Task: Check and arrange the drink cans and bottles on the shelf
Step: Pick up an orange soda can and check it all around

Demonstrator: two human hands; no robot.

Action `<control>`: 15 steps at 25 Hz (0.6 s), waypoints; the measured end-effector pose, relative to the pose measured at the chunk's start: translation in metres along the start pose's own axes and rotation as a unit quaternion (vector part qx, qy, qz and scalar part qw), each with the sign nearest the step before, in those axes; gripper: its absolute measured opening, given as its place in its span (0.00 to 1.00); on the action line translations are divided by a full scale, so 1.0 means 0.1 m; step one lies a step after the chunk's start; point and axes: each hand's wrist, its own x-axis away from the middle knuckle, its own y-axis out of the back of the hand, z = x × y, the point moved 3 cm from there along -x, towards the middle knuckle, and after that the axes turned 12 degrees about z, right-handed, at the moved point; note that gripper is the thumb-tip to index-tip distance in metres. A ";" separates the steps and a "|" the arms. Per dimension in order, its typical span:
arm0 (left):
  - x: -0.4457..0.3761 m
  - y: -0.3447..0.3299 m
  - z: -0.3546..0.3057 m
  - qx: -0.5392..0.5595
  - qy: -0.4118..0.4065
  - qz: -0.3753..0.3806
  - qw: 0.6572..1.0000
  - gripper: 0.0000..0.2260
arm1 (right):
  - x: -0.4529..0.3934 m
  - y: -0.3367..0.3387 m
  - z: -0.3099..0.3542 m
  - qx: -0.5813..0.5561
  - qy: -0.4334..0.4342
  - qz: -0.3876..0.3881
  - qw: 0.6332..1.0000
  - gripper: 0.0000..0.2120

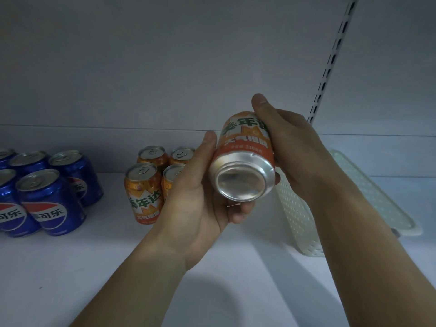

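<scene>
An orange drink can (245,152) is held tipped over above the white shelf (70,267), its silver base turned toward me. My right hand (290,147) grips it from the right side with fingers wrapped round the far end. My left hand (203,192) cups it from the left and below, thumb up along its side. Several upright orange cans (144,192) stand in a block behind my left hand, partly hidden by it. Several blue cola cans (50,201) stand grouped at the left edge.
A white perforated plastic basket (354,197) sits on the shelf at the right, behind my right forearm. A slotted metal upright (330,62) runs up the back wall at the right. Bare shelf surface lies in front of the cans.
</scene>
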 end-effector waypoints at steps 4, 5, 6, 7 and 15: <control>0.01 -0.03 -0.02 -0.039 -0.011 0.011 0.999 0.29 | 0.00 0.03 0.00 -0.013 0.024 -0.010 1.000 0.21; 0.01 -0.01 -0.03 -0.065 -0.016 -0.002 0.998 0.29 | 0.01 0.04 0.01 -0.027 0.030 -0.004 0.999 0.19; 0.02 0.00 -0.04 -0.096 -0.024 -0.015 0.995 0.29 | 0.02 0.06 0.03 -0.037 0.038 0.002 0.999 0.17; 0.02 0.01 -0.04 -0.127 -0.034 -0.023 0.991 0.30 | 0.03 0.08 0.06 -0.039 0.045 0.008 0.998 0.17; 0.06 -0.01 -0.16 -0.328 -0.147 -0.036 0.932 0.32 | 0.06 0.23 0.16 -0.021 0.163 0.119 0.979 0.20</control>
